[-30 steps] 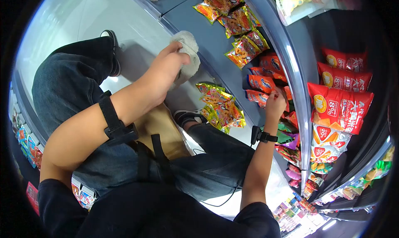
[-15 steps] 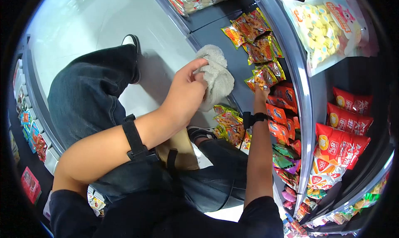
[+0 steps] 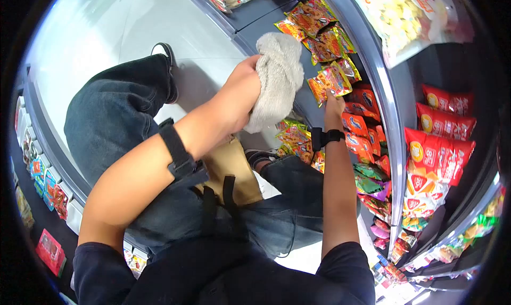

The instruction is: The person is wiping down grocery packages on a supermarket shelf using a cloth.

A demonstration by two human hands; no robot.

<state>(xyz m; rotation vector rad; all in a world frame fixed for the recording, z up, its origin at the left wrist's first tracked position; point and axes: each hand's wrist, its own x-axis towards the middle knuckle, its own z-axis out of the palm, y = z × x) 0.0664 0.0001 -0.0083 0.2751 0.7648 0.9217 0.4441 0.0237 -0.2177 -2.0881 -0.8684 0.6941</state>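
Observation:
A crumpled light grey cloth (image 3: 279, 79) is gripped in my left hand (image 3: 242, 95), its fingers mostly hidden behind the folds. My right hand (image 3: 334, 105) holds small orange and yellow snack packets (image 3: 332, 79) at their lower edge, over the dark lower shelf. Just above them lie more such packets (image 3: 314, 20) in a loose pile. Red-orange packets (image 3: 355, 125) lie beside my right wrist. Another group of yellow packets (image 3: 295, 140) sits between my two arms.
A shelf edge (image 3: 375, 55) curves down past my right hand. Above it are red snack bags (image 3: 439, 153) and a clear bag of yellow sweets (image 3: 396, 15). A tan cardboard piece (image 3: 231, 169) lies between my legs. Another stocked shelf (image 3: 53, 156) stands at the left.
My left hand has moved up and slightly right with the cloth. The packets in my right hand have been raised and now show more of their printed faces. The view has shifted a little.

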